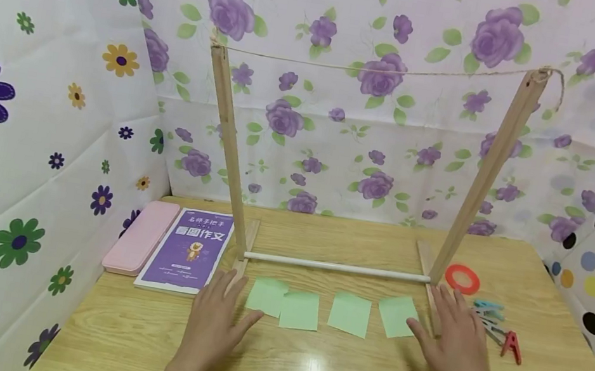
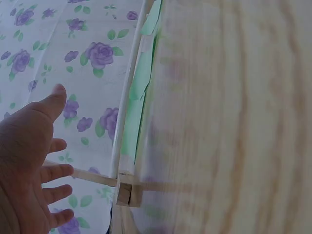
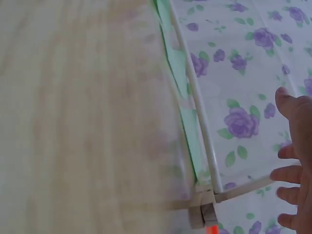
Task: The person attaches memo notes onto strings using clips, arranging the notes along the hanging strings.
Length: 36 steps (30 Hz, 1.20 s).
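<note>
Four green paper squares lie in a row on the table, among them the leftmost [image 1: 266, 296], its edge meeting the second [image 1: 300, 311], then a third [image 1: 349, 314] and the rightmost [image 1: 396, 316]. My left hand [image 1: 214, 320], fingers spread, is beside the leftmost square at the frame's left foot. At the right foot, my right hand [image 1: 453, 340] has its thumb near the rightmost square. Both hands hold nothing; the wrist views show the left palm [image 2: 24, 165] and right fingers [image 3: 292, 185] spread. A wooden frame [image 1: 230, 150] with a white rod [image 1: 337, 268] stands behind the squares.
A string [image 1: 350, 67] spans the post tops. Left of the frame lie a purple book [image 1: 186, 249] and a pink case [image 1: 142, 238]. On the right are a red tape ring [image 1: 461, 288], blue and grey clips [image 1: 489, 309] and a red clip [image 1: 512, 346]. Patterned cloths surround the table.
</note>
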Each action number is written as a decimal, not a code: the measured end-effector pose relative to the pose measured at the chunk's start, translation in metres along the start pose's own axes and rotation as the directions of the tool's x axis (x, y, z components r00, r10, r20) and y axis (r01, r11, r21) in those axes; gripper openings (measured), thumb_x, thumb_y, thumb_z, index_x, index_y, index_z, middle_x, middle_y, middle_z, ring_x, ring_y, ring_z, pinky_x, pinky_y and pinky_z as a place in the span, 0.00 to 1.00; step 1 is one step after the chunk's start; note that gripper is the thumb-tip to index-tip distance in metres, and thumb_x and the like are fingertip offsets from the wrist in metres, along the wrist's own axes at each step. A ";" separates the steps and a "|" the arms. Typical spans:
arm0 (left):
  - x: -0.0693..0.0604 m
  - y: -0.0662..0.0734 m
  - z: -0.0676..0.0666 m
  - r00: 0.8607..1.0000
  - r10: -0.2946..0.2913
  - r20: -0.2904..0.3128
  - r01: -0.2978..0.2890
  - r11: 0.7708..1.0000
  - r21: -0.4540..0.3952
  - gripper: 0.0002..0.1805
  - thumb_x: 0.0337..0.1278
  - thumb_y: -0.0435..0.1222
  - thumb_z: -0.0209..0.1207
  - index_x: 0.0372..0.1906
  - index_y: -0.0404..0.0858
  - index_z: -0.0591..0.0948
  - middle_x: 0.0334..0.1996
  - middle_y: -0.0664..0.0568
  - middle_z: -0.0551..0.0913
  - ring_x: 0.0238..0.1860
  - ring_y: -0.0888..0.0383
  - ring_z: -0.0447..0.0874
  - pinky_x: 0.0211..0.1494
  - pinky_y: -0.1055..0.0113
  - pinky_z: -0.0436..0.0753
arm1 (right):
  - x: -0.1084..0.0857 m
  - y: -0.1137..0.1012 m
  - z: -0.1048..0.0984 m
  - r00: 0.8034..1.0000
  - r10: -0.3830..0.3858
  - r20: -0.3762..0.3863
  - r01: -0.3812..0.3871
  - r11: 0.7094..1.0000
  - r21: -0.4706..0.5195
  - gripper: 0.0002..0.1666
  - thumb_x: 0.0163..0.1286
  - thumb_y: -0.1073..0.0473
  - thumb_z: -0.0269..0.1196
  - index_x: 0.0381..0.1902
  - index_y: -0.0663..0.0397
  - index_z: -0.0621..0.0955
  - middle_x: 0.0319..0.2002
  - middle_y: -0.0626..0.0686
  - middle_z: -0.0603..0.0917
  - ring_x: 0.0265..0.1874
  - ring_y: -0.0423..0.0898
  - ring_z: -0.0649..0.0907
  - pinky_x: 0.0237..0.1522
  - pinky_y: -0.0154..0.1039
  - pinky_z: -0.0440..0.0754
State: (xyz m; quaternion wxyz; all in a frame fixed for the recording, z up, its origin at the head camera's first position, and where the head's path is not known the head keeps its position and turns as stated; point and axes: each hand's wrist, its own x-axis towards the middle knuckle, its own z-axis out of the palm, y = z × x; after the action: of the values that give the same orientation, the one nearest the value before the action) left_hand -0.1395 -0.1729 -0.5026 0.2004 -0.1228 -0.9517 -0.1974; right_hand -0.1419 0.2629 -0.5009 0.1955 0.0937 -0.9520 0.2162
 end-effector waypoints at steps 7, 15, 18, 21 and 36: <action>0.008 -0.006 0.003 0.994 -0.110 0.017 0.111 0.971 -0.211 0.34 0.61 0.51 0.69 0.65 0.36 0.77 0.65 0.39 0.76 0.65 0.38 0.72 0.66 0.33 0.71 | 0.009 0.022 -0.021 0.995 0.101 -0.022 -0.097 0.985 0.143 0.37 0.73 0.44 0.64 0.70 0.61 0.72 0.62 0.68 0.78 0.56 0.72 0.77 0.47 0.73 0.76; 0.013 -0.015 0.011 0.981 -0.189 0.042 0.192 0.915 -0.355 0.28 0.63 0.45 0.69 0.61 0.34 0.79 0.61 0.42 0.79 0.62 0.39 0.77 0.66 0.41 0.76 | 0.013 0.061 -0.033 0.989 0.125 -0.085 -0.110 0.981 0.159 0.31 0.72 0.51 0.66 0.63 0.67 0.76 0.53 0.70 0.83 0.52 0.71 0.79 0.47 0.70 0.76; 0.014 -0.018 0.014 0.977 -0.203 0.057 0.210 0.902 -0.377 0.27 0.63 0.44 0.69 0.61 0.33 0.80 0.60 0.42 0.79 0.61 0.40 0.78 0.65 0.41 0.77 | 0.011 0.073 -0.034 0.985 0.164 -0.054 -0.153 0.975 0.160 0.31 0.73 0.48 0.65 0.63 0.67 0.77 0.54 0.70 0.82 0.53 0.71 0.79 0.48 0.70 0.75; 0.014 -0.021 0.018 0.978 -0.204 0.053 0.209 0.899 -0.385 0.26 0.61 0.42 0.70 0.60 0.32 0.80 0.58 0.42 0.80 0.58 0.40 0.80 0.62 0.43 0.80 | 0.008 0.083 -0.034 0.979 0.204 0.008 -0.203 0.968 0.146 0.33 0.74 0.45 0.64 0.63 0.67 0.77 0.56 0.72 0.80 0.53 0.73 0.77 0.48 0.71 0.76; 0.021 -0.038 0.028 0.984 -0.175 0.042 0.177 0.896 -0.407 0.23 0.54 0.32 0.74 0.54 0.28 0.82 0.53 0.39 0.83 0.55 0.41 0.81 0.61 0.45 0.81 | -0.002 0.118 -0.022 0.983 0.133 0.126 -0.142 0.988 0.063 0.31 0.57 0.55 0.78 0.53 0.67 0.82 0.47 0.69 0.85 0.43 0.66 0.86 0.43 0.63 0.85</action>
State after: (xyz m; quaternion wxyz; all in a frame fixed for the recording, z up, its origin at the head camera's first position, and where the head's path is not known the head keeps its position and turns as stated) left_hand -0.1792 -0.1919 -0.5296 0.1496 -0.0758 -0.8970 -0.4089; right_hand -0.1637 0.3782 -0.5279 0.1185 0.0475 -0.9580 0.2570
